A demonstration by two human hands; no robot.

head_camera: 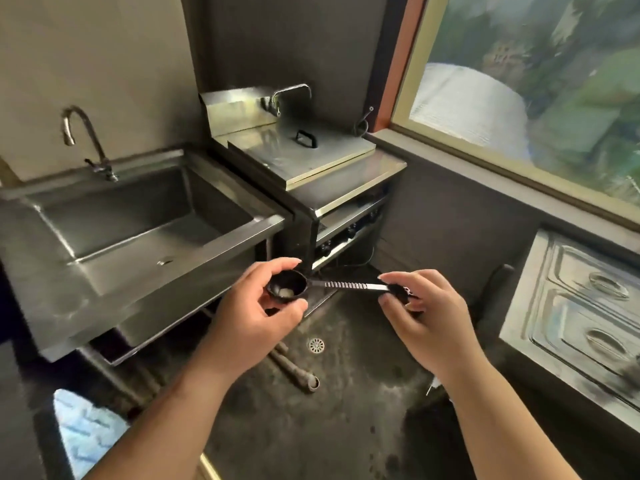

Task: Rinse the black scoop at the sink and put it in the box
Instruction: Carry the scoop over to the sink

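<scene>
Hands pinch the black scoop (298,287), left hand (263,306) at bowl, right hand (422,306) at handle, beside the sink (138,216).

The room is dim, lit mostly by daylight from the window (540,98) at upper right, where the view outside is bright, washed out and smeared. That light puts soft glare on the steel sink (145,251) rim and the lid (301,154) of the unit beside it. The floor (346,410) and lower corners fall into deep shadow. Wide-angle distortion bends straight lines near the frame edges, and the whole picture is soft, with blur toward the right edge.
</scene>
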